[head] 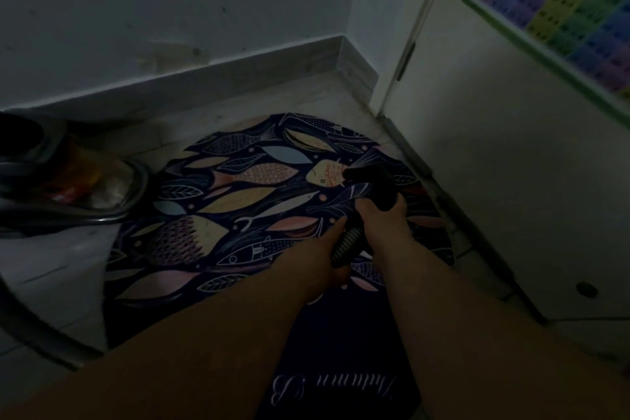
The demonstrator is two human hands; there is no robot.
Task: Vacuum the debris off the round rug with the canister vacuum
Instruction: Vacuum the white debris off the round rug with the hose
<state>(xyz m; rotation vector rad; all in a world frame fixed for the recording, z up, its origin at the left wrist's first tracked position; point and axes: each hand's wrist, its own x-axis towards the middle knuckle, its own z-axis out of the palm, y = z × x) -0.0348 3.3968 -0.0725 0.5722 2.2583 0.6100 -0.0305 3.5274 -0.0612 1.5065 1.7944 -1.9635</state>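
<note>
Only the head view to go on, and it's pretty dim. The right hand (385, 225) is wrapped around the black vacuum nozzle (370, 182), right where it meets the ribbed hose (346, 244). The left hand (324, 252) is just behind it, fingers curled round the hose. So both hands are clamped on and neither is free.

The nozzle runs near-to-far, away from the hands, with its tip down over the right-hand part of the round fish-pattern rug (238, 201). We can't tell if it's actually touching the pile. The right hand is the one closer to the tip, so we'd guess it does the steering and the left just manages the hose.

The main thing for the next move: nearly all of the rug is to the left of the tip, with a bit more beyond it, so the sweep probably goes left. We can't pick out any debris in this light.

The canister vacuum (68, 177) sits at far left, just off the rug's edge. A dark lettered mat (341, 351) overlaps the rug's near side, and a door (494, 181) with a colourful chart (562, 3) is close on the right.
</note>
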